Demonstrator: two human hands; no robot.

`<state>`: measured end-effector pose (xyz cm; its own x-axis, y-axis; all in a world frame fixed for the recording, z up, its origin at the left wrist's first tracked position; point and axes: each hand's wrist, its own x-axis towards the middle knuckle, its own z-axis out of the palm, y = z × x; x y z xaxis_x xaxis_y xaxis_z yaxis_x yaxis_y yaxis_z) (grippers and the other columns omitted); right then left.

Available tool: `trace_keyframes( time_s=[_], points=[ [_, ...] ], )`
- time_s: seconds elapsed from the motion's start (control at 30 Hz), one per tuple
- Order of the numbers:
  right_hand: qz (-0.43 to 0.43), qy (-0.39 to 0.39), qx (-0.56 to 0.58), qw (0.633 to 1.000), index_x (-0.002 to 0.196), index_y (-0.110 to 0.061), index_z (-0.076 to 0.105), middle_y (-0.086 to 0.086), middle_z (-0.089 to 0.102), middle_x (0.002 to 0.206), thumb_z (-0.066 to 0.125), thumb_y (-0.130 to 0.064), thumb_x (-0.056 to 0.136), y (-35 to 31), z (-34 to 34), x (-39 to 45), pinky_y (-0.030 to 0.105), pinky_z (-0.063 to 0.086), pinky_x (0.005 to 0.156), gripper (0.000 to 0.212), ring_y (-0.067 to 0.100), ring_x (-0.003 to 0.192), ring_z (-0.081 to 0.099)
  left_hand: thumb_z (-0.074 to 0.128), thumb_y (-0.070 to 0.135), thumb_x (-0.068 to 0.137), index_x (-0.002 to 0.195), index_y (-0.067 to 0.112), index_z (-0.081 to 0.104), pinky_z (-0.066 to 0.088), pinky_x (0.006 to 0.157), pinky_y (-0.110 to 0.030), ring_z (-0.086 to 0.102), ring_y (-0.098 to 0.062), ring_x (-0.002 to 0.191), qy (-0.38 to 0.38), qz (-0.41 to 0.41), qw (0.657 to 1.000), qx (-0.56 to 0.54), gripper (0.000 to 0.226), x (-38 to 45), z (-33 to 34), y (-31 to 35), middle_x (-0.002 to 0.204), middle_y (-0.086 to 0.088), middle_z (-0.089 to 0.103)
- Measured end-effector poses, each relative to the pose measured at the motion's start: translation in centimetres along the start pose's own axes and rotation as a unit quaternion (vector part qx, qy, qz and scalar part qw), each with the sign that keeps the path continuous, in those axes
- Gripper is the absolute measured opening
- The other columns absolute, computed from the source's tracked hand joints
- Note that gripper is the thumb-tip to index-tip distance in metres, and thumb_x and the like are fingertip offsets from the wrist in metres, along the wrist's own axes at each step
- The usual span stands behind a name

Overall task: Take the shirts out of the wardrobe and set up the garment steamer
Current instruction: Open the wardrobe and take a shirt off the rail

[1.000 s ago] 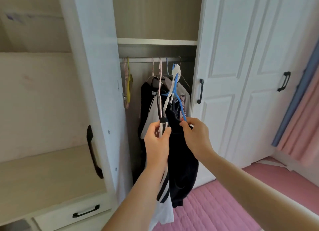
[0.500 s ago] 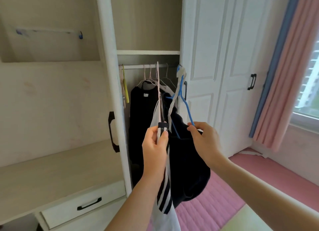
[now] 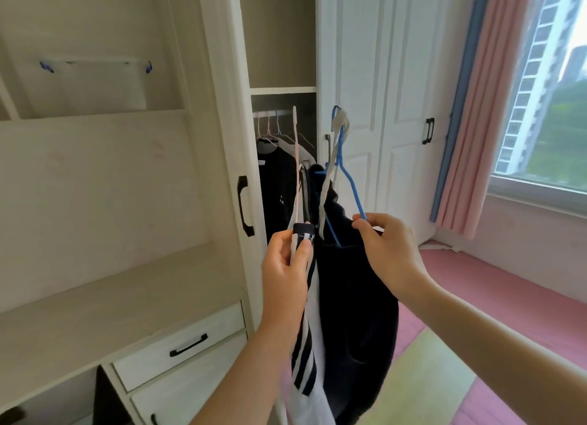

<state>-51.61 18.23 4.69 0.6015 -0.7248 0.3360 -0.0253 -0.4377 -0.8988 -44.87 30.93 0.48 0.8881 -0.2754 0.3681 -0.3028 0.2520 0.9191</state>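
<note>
We had two shirts out, just in front of the wardrobe: our left hand pinched the striped shirt, our right hand the blue hanger carrying the dark shirt. More clothes hung inside the wardrobe, and no steamer showed.

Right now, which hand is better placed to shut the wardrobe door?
Left. The left hand is nearer the open door and its handle; the right hand is farther off. Both hold hangers.

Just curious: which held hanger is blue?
The blue hanger pinched by the right hand, carrying the dark garment; the left hand grips a pink one.
</note>
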Motion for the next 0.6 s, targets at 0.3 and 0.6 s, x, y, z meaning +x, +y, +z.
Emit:
trace_keyframes(
  time_s=[0.3, 0.6],
  points=[
    [0.017, 0.001, -0.014, 1.0, 0.111, -0.016, 0.067, -0.01, 0.058, 0.109, 0.051, -0.025, 0.097, -1.0, -0.2, -7.3, 0.01, 0.04, 0.052, 0.023, 0.0, 0.077, 0.054, 0.059, 0.02, 0.093, 0.104, 0.023, 0.064, 0.054, 0.087, -0.037, 0.068, -0.014, 0.091, 0.002, -0.022, 1.0, 0.021, 0.012, -5.6, -4.5, 1.7, 0.095, 0.003, 0.073],
    [0.023, -0.038, -0.015, 0.999, 0.102, -0.019, 0.068, -0.008, 0.061, 0.108, 0.051, -0.026, 0.097, 0.0, -1.6, -11.4, 0.018, 0.04, 0.059, 0.019, 0.007, 0.079, 0.055, 0.06, 0.016, 0.093, 0.103, 0.014, 0.064, 0.053, 0.079, -0.031, 0.068, -0.017, 0.088, 0.05, -0.043, 0.997, 0.03, 0.011, -11.2, -5.5, 2.1, 0.093, -0.002, 0.073]
  ],
)
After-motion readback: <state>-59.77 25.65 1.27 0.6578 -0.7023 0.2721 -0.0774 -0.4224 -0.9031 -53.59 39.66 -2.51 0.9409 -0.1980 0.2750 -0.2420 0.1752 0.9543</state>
